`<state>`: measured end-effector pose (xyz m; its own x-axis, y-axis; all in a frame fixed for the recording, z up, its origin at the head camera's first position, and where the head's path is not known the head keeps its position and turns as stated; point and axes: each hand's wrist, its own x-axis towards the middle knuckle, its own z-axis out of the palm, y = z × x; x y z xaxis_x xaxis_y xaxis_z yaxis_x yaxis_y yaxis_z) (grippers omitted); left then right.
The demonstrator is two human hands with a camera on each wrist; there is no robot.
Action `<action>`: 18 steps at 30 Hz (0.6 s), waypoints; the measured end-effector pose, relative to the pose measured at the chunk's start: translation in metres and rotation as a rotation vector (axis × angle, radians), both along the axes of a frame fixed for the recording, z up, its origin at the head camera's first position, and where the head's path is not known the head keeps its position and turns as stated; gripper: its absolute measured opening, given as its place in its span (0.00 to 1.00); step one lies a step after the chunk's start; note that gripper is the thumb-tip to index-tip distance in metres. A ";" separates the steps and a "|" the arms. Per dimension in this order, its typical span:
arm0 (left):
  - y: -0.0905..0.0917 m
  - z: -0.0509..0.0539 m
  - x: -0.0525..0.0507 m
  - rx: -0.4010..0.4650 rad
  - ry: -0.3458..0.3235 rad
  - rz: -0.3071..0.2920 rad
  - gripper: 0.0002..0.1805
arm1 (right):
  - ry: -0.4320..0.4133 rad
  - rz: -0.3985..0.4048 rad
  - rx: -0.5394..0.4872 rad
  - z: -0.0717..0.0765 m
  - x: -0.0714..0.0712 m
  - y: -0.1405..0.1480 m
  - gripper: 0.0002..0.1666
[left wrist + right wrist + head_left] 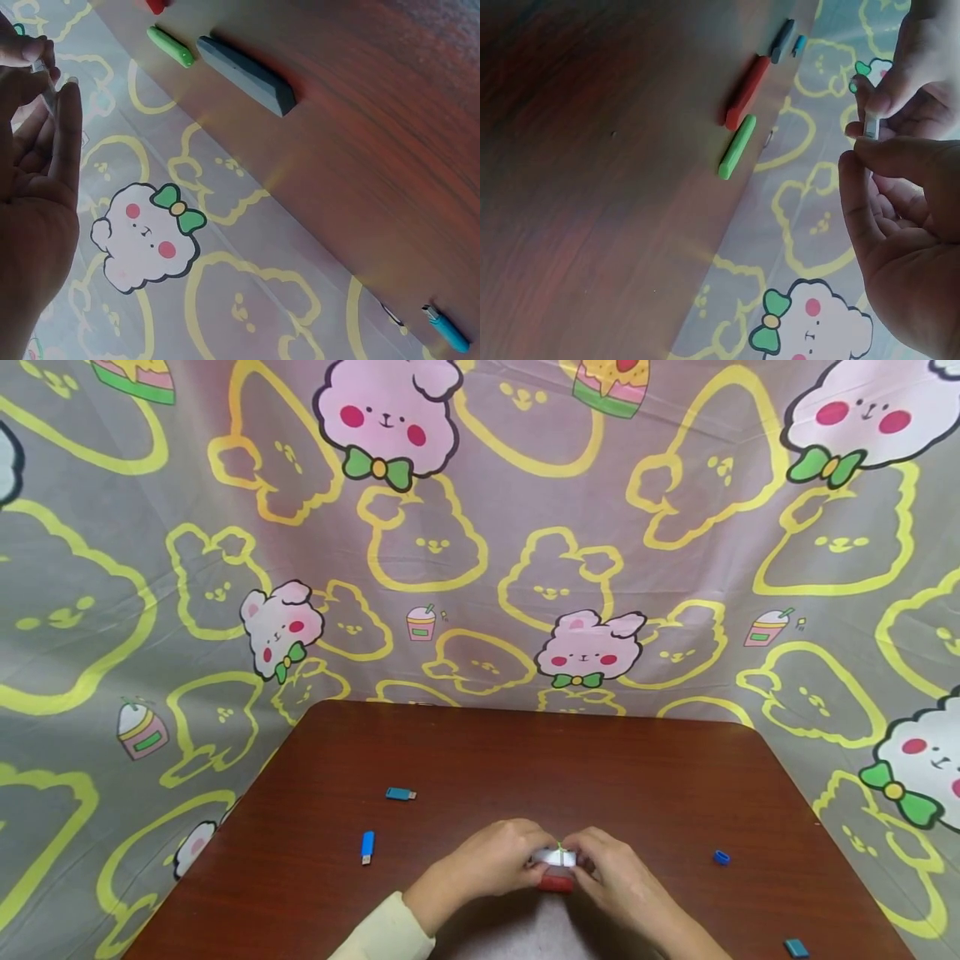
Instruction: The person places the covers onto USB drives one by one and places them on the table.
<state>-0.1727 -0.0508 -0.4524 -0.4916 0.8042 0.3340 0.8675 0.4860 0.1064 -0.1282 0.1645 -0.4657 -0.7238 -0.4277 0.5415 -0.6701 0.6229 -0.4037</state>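
Note:
A small white USB stick is held up between both hands near the front of the table, one end in each. My left hand pinches its left end between thumb and fingers. At its other end, the thumb and fingertips of my right hand grip it. The fingers cover much of the stick, and a thin dark line crosses its right part. Just below lie a red bar-shaped piece, a dark grey one and a green one.
On the left of the brown table lie a teal USB stick and a blue USB stick, plugs bare. A blue cap and a teal cap lie at the right. Patterned cloth hangs around the table.

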 end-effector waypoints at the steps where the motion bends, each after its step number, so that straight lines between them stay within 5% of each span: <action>1: 0.000 0.000 0.000 0.000 -0.006 0.005 0.10 | -0.009 -0.008 -0.004 0.001 0.000 -0.001 0.18; 18: -0.002 0.012 0.006 -0.033 0.035 0.026 0.08 | 0.074 -0.040 0.018 0.006 0.001 -0.001 0.14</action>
